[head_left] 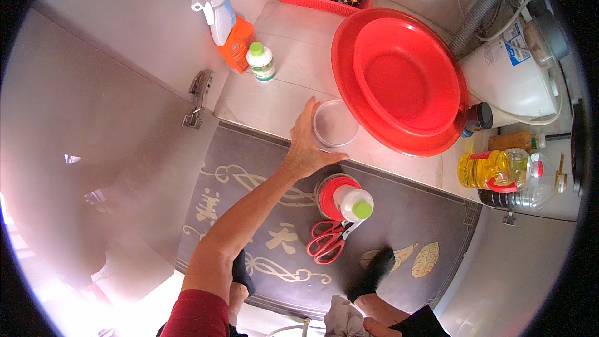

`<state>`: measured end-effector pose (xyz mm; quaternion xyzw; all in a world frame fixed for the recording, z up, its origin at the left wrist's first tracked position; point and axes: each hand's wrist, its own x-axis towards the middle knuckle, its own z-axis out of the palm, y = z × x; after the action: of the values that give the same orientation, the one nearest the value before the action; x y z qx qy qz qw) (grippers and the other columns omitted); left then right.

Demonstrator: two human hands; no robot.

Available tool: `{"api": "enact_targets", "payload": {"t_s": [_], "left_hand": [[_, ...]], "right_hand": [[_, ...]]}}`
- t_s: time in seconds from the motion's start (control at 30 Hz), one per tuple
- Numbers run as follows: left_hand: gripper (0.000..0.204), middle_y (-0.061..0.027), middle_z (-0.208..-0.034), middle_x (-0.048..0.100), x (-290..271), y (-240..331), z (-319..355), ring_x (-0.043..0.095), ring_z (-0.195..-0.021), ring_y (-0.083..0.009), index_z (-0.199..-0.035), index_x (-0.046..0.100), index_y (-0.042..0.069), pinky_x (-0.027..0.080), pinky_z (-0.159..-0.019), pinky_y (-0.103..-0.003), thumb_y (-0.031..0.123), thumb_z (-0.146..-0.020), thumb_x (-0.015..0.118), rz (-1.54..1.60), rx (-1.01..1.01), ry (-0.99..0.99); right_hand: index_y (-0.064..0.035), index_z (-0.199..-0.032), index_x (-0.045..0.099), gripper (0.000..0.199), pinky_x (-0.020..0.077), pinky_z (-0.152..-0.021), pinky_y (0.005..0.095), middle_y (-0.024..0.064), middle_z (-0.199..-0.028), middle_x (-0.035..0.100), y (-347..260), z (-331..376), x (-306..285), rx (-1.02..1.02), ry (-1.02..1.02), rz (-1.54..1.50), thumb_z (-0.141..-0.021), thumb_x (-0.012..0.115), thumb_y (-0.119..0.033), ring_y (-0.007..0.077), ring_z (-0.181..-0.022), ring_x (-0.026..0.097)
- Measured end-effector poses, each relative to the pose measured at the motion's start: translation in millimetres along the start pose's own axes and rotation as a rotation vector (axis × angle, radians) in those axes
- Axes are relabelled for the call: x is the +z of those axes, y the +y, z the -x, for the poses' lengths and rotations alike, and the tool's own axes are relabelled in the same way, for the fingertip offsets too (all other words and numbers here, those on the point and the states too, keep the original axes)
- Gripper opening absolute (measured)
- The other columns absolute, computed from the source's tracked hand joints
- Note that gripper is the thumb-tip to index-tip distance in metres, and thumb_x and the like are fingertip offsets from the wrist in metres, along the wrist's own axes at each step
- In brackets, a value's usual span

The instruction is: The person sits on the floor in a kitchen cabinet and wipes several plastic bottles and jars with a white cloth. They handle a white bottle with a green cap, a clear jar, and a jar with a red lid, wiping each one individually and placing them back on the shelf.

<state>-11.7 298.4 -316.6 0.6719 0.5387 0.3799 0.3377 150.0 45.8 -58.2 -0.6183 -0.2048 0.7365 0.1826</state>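
My left hand reaches to the low white shelf with its fingers and thumb spread. They curve along the left and near sides of a clear round plastic container; I cannot tell how firmly they touch it. At the lower edge my right hand, partly cut off, holds a crumpled whitish cloth. Between my feet and the shelf, on the dark mat, stand a round container with a red top and a white bottle with a green cap. Red-handled scissors lie beside them.
Two stacked red basins stand right of the clear container. Behind are an orange spray bottle, a green-capped bottle and a red basket. Oil bottles and a white appliance with hoses occupy the right. Open cabinet doors flank me.
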Motion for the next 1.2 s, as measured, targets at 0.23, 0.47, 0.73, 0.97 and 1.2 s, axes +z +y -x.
{"api": "enact_targets", "payload": {"t_s": [0.23,0.47,0.73,0.97,1.2], "left_hand": [[0.094,-0.0118,-0.122,0.051,0,-9,9,0.051,-0.112,-0.0228,-0.131,0.035,0.004,0.043,-0.096,-0.035,0.013,-0.053,0.087,0.122,-0.036,0.100],[0.090,-0.0109,-0.120,0.045,-74,34,41,0.045,-0.115,-0.0240,-0.127,0.036,0.006,0.038,-0.098,-0.037,0.013,-0.053,0.086,0.214,-0.092,-0.011],[0.097,-0.0091,-0.122,0.044,-118,131,116,0.045,-0.117,-0.0201,-0.130,0.029,0.008,0.038,-0.099,-0.037,0.012,-0.054,0.089,0.244,0.183,-0.283],[0.088,-0.0122,-0.124,0.046,-100,214,181,0.045,-0.114,-0.0299,-0.130,0.040,0.008,0.035,-0.099,-0.040,0.020,-0.056,0.086,0.454,0.129,-0.552],[0.079,-0.0104,-0.123,0.046,-106,264,207,0.043,-0.112,-0.0310,-0.126,0.046,0.008,0.035,-0.097,-0.044,0.019,-0.057,0.083,0.143,0.189,-0.532]], "right_hand": [[0.0007,-0.112,0.055,0.023,0.0437,-0.074,0.0227,0.0050,-0.094,0.060,-11,9,-1,-0.159,0.037,0.224,-0.090,0.050,-0.008,0.0098,-0.086,0.055],[-0.0006,-0.119,0.051,0.032,0.0442,-0.082,0.0253,0.0053,-0.102,0.060,11,18,-8,-0.336,0.078,0.300,-0.088,0.052,-0.006,0.0113,-0.092,0.055],[-0.0006,-0.105,0.059,0.028,0.0459,-0.077,0.0279,0.0113,-0.098,0.060,12,46,0,-0.808,0.381,0.238,-0.080,0.051,0.006,0.0175,-0.089,0.058],[-0.0097,-0.096,0.066,0.040,0.0432,-0.071,0.0362,0.0097,-0.099,0.056,9,52,24,-1.560,0.734,1.083,-0.058,0.066,0.003,0.0259,-0.085,0.056],[-0.0116,-0.095,0.066,0.033,0.0481,-0.070,0.0380,0.0054,-0.098,0.054,19,61,14,-1.530,0.737,0.964,-0.063,0.067,-0.002,0.0276,-0.083,0.054]]}}
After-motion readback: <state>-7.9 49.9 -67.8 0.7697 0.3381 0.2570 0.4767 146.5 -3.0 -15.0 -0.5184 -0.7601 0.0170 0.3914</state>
